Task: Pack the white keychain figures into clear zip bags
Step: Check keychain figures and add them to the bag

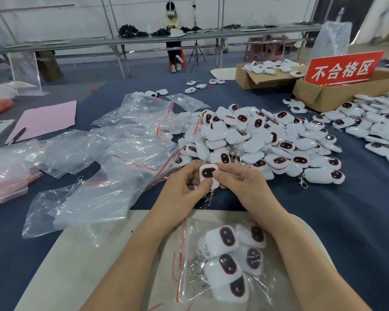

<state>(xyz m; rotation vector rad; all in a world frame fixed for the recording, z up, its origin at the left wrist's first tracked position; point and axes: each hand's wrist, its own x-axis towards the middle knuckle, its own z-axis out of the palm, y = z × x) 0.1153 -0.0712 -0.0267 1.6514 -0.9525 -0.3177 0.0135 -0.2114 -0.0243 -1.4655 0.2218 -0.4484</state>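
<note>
Empty bags (121, 151) heaped, 9 o'clock. Centre: left hand (184, 189) and right hand (245, 187) both pinching one figure (208, 173), dark face up, clasp hanging below. Filled bag (190, 234) at 6 o'clock between forearms, on beige mat (76, 265). Figure pile (256, 140) at 1 o'clock. Box (323, 95) with red sign (344, 68), 2 o'clock.

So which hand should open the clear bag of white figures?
Likely the left hand: the red-striped mouth of the part-filled clear zip bag faces that side, by the left forearm. The right hand can hold the white plastic keychain figure.
</note>
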